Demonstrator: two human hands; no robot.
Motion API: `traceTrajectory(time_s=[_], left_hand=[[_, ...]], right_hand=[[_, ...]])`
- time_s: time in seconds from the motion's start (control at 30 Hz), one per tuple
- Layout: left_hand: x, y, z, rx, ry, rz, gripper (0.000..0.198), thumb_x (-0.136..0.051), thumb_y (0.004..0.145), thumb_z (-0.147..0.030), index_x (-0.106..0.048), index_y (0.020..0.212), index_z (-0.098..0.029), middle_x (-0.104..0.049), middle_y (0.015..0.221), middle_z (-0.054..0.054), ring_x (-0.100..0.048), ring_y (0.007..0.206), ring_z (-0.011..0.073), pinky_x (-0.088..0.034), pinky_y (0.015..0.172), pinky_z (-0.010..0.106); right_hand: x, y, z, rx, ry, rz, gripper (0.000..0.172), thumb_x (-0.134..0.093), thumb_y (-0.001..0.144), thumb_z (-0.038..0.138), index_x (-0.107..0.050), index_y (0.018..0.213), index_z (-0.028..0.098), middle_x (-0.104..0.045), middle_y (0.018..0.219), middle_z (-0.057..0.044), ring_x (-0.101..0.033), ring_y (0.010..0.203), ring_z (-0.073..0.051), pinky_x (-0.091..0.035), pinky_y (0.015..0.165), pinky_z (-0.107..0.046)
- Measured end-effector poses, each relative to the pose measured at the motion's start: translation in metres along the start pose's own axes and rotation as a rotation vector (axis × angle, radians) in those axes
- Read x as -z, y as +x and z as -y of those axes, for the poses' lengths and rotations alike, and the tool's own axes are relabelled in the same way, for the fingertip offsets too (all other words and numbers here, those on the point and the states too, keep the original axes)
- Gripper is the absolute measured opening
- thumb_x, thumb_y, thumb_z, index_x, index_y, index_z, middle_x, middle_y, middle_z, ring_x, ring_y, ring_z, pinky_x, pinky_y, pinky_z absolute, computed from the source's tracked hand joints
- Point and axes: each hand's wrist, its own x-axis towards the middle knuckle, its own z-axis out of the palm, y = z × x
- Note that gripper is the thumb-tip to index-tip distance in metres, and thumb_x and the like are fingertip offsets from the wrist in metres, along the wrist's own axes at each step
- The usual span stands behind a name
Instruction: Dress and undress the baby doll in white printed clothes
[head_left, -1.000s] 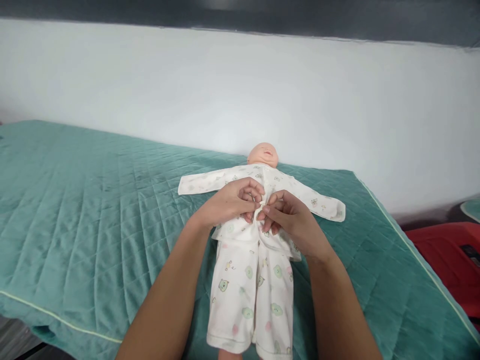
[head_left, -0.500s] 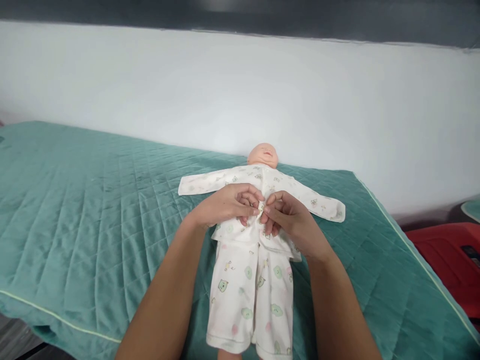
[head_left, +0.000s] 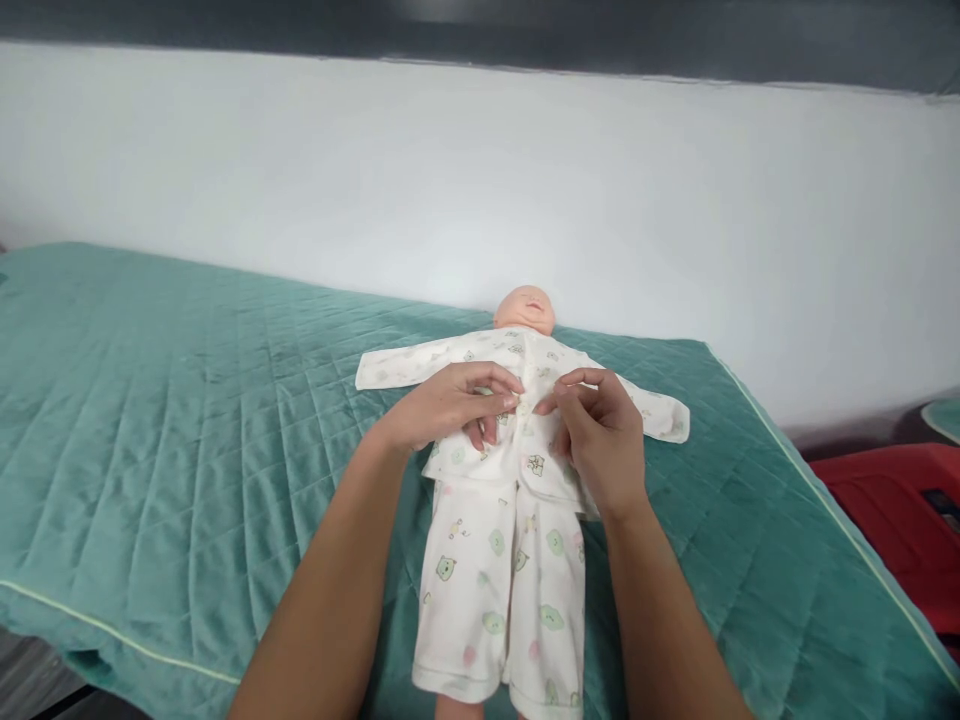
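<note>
A baby doll [head_left: 524,310] lies on its back in a white pyjama top [head_left: 472,462] and matching trousers [head_left: 465,590], both printed with small green animals and pink dots. My left hand [head_left: 457,405] pinches the top's front edge at mid-chest between thumb and index finger. Just right of that edge, my right hand [head_left: 600,425] hovers over the top with bent, slightly parted fingers and nothing visible in them. Both sleeves spread out to the sides. The doll's lower legs leave the picture at the bottom.
A green quilted cover [head_left: 187,430] lies under the doll, its yellow-piped edge running along the front left and the right side. A white wall [head_left: 375,180] rises behind. At the right, beyond the edge, stands a red plastic object [head_left: 885,510].
My right hand has let go of the top's front edge and moved a little right and up. My left hand stays at the edge, its grip barely shifted.
</note>
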Motion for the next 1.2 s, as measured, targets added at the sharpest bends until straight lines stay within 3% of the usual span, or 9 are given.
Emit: traceTrajectory(time_s=[0.4,0.63,0.9,1.07,1.2], left_hand=[[-0.006,0.000,-0.006,-0.025,0.026,0.001,0.019,-0.070,0.085,-0.032,-0.069,0.095,-0.016,-0.062,0.069,-0.001,-0.060,0.055,0.0086,-0.050,0.048,0.019],[-0.006,0.001,-0.005,-0.036,0.036,0.020,0.013,-0.068,0.086,-0.029,-0.066,0.088,-0.016,-0.060,0.062,-0.001,-0.058,0.052,0.0088,-0.048,0.048,0.019],[-0.006,0.001,-0.003,-0.035,0.023,0.006,0.012,-0.065,0.087,-0.025,-0.067,0.095,-0.017,-0.060,0.067,-0.002,-0.059,0.054,0.0086,-0.050,0.048,0.019],[-0.006,0.000,-0.005,-0.026,0.031,-0.012,0.018,-0.065,0.087,-0.028,-0.068,0.102,-0.018,-0.062,0.075,-0.001,-0.060,0.055,0.0084,-0.051,0.048,0.020],[-0.006,0.001,-0.003,-0.044,0.025,0.005,0.022,-0.065,0.088,-0.034,-0.067,0.102,-0.018,-0.062,0.075,-0.001,-0.060,0.055,0.0085,-0.050,0.048,0.019]], right_hand=[[-0.003,-0.001,-0.004,0.005,-0.100,0.055,0.013,-0.064,0.090,0.038,-0.060,0.095,0.026,-0.073,0.074,0.002,-0.044,0.040,-0.008,-0.036,0.041,-0.024],[-0.004,-0.002,-0.002,0.051,-0.004,-0.026,0.012,-0.063,0.092,0.036,-0.059,0.092,0.025,-0.073,0.074,0.002,-0.046,0.040,-0.008,-0.035,0.041,-0.024],[-0.005,-0.002,-0.009,0.090,-0.091,-0.046,0.012,-0.061,0.093,0.036,-0.060,0.094,0.024,-0.072,0.071,0.004,-0.049,0.040,-0.008,-0.039,0.044,-0.023],[-0.005,-0.004,-0.012,0.216,-0.204,-0.040,0.010,-0.062,0.093,0.033,-0.063,0.094,0.024,-0.072,0.071,0.004,-0.049,0.042,-0.008,-0.042,0.047,-0.023],[-0.004,-0.004,-0.012,0.229,-0.112,-0.052,0.011,-0.063,0.093,0.034,-0.065,0.095,0.023,-0.073,0.071,0.003,-0.046,0.041,-0.008,-0.040,0.045,-0.024]])
